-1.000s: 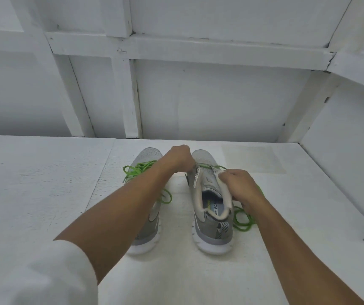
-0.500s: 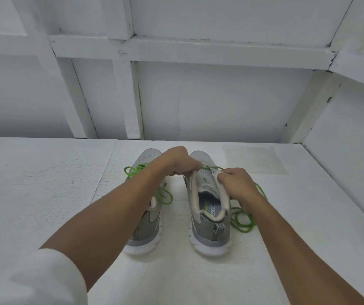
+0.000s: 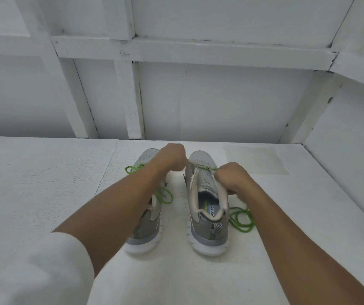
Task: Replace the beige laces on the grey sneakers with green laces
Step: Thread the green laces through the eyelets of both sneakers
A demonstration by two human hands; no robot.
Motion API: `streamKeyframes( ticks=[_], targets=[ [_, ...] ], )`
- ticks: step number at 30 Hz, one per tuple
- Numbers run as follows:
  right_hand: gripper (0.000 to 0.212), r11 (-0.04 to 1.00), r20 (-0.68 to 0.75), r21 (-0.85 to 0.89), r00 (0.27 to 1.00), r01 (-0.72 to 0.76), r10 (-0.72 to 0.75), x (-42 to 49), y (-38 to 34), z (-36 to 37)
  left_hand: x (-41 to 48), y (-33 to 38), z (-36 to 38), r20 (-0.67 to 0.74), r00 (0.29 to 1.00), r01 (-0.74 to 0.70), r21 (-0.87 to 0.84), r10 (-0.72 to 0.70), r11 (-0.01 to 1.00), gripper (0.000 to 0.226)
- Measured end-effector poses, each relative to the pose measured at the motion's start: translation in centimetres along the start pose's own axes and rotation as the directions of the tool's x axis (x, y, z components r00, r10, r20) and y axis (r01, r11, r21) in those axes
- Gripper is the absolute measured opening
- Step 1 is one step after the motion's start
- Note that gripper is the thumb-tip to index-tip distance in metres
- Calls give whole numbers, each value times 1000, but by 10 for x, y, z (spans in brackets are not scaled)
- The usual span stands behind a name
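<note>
grey sneaker [image 3: 207,219] | right hand [image 3: 231,179] grips its side | left hand [image 3: 172,159] beside toe

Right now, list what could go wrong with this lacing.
The right hand grips the right sneaker at its collar; a hard pull may tip it. The loose green lace coiled beside it may tangle. The left forearm crosses the left sneaker and could nudge it.

My sneakers [image 3: 198,226] are grey with cream linings [image 3: 195,194], white soles [image 3: 207,248] and black-and-white chevron heel strips [image 3: 216,230]. Their laces [image 3: 240,219] are bright green. My sleeve [image 3: 44,271] is white, as are the tabletop [image 3: 33,183] and the wall [image 3: 220,102].
</note>
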State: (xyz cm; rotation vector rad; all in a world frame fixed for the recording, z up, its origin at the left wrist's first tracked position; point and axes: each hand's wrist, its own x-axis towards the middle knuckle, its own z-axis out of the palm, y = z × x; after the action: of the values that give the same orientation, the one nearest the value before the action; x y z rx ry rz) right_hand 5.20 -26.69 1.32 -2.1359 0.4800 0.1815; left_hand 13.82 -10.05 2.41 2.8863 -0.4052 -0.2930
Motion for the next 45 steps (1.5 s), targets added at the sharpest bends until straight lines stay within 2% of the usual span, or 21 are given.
streamKeyframes(
  ticks=[2,4,6,7,9,11,13,15,17,20,24,27,30,34,35,37,39,41,45],
  targets=[
    [17,1000,-9,-1,1000,1,-1,0,5,1,-1,-20,-32,-161,986,61,52,-52,997,26],
    [24,1000,-28,-1,999,20,-20,-1,10,2,-2,-46,-78,-331,926,190,-5,-181,982,30],
    [30,999,-46,27,999,26,-24,-3,12,4,-1,-68,-111,-425,868,263,-45,-257,964,30],
    [29,999,-59,33,998,31,-29,-4,12,4,1,-71,-117,-440,862,249,-61,-250,966,30],
    [26,998,-82,39,996,45,-41,-6,12,5,2,-54,-104,-398,906,113,-106,-147,988,35],
    [24,998,-101,47,994,52,-47,-7,12,6,-1,-28,-67,-252,968,-41,-129,7,991,50],
    [24,998,-128,47,991,50,-44,-7,13,7,-6,0,-24,-72,990,-124,2,123,992,58],
    [24,998,-139,44,989,48,-41,-8,14,8,-10,15,6,6,989,-149,201,151,968,43],
    [25,998,-148,31,988,49,-43,-9,13,9,-13,18,12,-12,989,-136,312,147,940,29],
    [26,999,-153,15,988,39,-36,-10,13,9,-12,12,-10,-47,983,-146,393,179,908,24],
    [26,1000,-168,15,985,27,-24,-10,15,8,-3,-13,-86,-298,947,13,402,118,916,29],
    [26,1000,-172,10,985,26,-24,-10,15,9,1,-30,-128,-379,923,100,401,65,910,28],
    [25,1000,-178,7,984,25,-23,-10,14,11,2,-22,-122,-311,946,38,373,87,927,30],
    [22,1000,-195,9,981,23,-21,-10,13,11,-2,0,-67,-94,977,-158,279,190,947,54],
    [23,1000,-196,11,980,24,-21,-10,13,11,-4,5,-50,-17,980,-183,292,197,939,53],
    [24,999,-200,22,980,26,-21,-11,14,11,-8,14,-21,83,978,-209,352,192,912,37],
    [26,999,-194,23,980,39,-34,-13,13,10,-9,16,-4,83,980,-198,378,180,904,24],
    [28,999,-187,16,981,46,-43,-13,13,10,-8,13,-6,37,981,-188,400,189,897,24],
    [23,998,-193,38,980,48,-40,-15,14,9,-2,1,-40,-140,976,-91,429,166,899,24]
  ],
)
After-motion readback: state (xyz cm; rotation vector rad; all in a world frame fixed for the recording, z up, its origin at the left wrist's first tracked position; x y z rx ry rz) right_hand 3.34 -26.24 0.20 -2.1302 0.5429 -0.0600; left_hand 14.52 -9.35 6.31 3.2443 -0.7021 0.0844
